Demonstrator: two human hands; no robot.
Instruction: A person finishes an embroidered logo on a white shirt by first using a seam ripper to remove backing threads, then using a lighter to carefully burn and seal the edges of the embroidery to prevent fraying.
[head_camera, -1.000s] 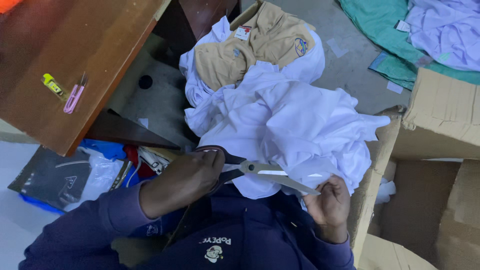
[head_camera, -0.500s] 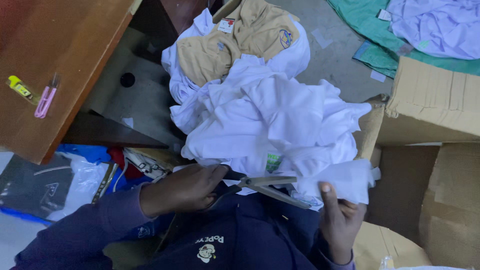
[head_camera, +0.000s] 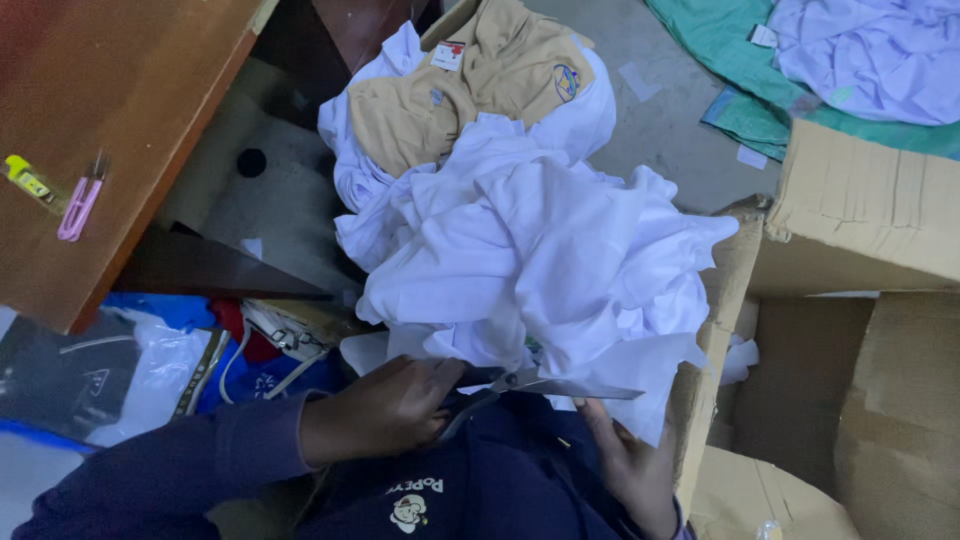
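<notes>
My left hand (head_camera: 385, 410) is shut on the handles of a pair of metal scissors (head_camera: 545, 383), whose blades point right along the lower edge of a crumpled white garment (head_camera: 540, 250). At the bottom right, my right hand (head_camera: 630, 465) grips that garment's lower edge just below the blade tips. The white garment lies heaped in front of me. A tan garment (head_camera: 480, 85) with a badge and a tag rests on more white cloth behind it. My dark blue top fills the bottom of the view.
A wooden table (head_camera: 110, 120) at the left carries pink thread snips (head_camera: 80, 200) and a small yellow object (head_camera: 25, 178). Cardboard boxes (head_camera: 860, 210) stand at the right. Green cloth (head_camera: 720, 40) and a lilac garment (head_camera: 880, 50) lie on the grey floor. Plastic bags (head_camera: 100, 370) sit below the table.
The scissors have slid right along the white garment's lower edge. My right hand has moved down and taken a lower grip on the cloth. The view has shifted a little.
</notes>
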